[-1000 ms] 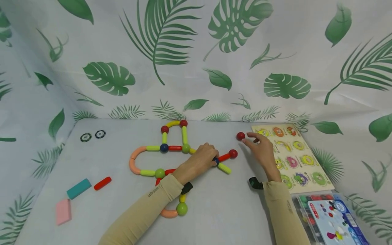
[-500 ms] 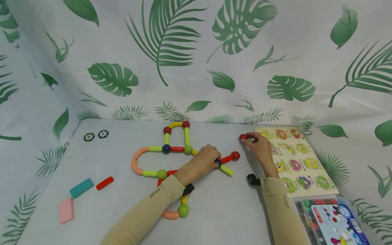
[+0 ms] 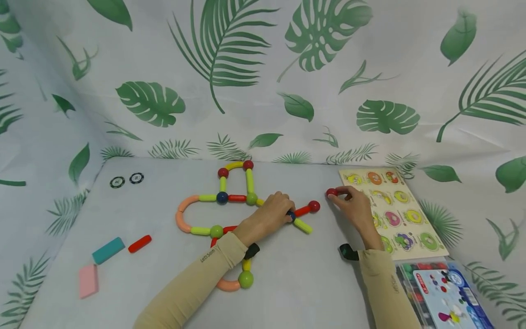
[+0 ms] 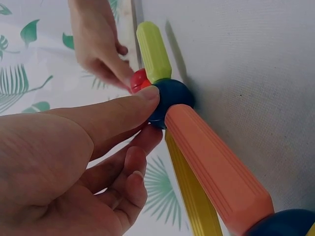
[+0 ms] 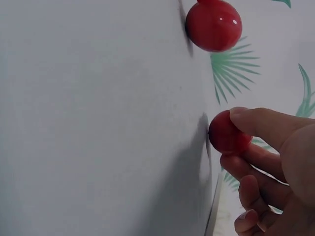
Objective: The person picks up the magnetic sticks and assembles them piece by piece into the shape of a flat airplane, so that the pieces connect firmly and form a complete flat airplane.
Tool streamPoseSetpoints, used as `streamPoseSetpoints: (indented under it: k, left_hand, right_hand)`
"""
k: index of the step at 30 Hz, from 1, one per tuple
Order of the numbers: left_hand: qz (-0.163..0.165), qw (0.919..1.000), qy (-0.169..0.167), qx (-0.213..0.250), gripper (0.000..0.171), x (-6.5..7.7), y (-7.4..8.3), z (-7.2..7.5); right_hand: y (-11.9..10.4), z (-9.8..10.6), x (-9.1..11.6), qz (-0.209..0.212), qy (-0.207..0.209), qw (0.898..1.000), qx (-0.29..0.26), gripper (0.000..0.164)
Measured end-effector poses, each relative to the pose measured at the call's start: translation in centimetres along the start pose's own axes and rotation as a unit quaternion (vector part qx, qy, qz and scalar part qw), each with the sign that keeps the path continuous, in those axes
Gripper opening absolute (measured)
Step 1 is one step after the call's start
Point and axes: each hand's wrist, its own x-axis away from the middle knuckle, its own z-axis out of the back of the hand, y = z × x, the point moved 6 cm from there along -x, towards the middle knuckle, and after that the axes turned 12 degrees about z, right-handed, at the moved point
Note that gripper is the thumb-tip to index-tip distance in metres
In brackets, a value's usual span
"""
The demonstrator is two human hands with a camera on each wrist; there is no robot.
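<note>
My left hand [image 3: 268, 215] pinches a blue ball [image 4: 178, 94] of a flat figure made of magnetic sticks and balls. In the left wrist view, an orange stick [image 4: 219, 169], a yellow stick [image 4: 194, 196] and a lime stick [image 4: 153, 51] meet at that ball. A red stick [image 3: 302, 210] also leads from it to a red end ball [image 3: 314, 206]. To the right, my right hand [image 3: 356, 209] holds a loose red ball [image 5: 227, 133] between thumb and fingers, apart from the figure. The left hand and forearm hide part of the figure.
A wooden puzzle board [image 3: 392, 199] with fruit pictures lies right of my right hand, and a clear box [image 3: 445, 292] stands nearer. On the left are a teal block [image 3: 108, 250], a pink block [image 3: 88, 281], a red stick [image 3: 139, 244] and two black discs [image 3: 137, 178].
My right hand has closed its thumb and fingers on the loose red ball and shifted it slightly right and nearer. The left hand stays at the blue ball.
</note>
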Motion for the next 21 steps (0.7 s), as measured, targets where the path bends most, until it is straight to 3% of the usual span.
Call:
streamPoseSetpoints:
  k: [10, 17, 21]
  left_hand:
    - [-0.002, 0.9999, -0.005, 0.014, 0.021, 0.0, 0.0, 0.1]
    - [0.003, 0.9997, -0.008, 0.023, 0.019, 0.0, 0.0, 0.1]
    - [0.003, 0.9995, -0.008, 0.031, 0.019, 0.1, 0.0, 0.1]
  right_hand:
    - [-2.3, 0.0, 6.0, 0.058, -0.061, 0.996, -0.015, 0.037]
    - [-4.3, 0.0, 8.8, 0.105, -0.058, 0.993, -0.01, 0.034]
    - [-5.0, -0.6, 9.6, 0.111, -0.062, 0.992, -0.012, 0.034]
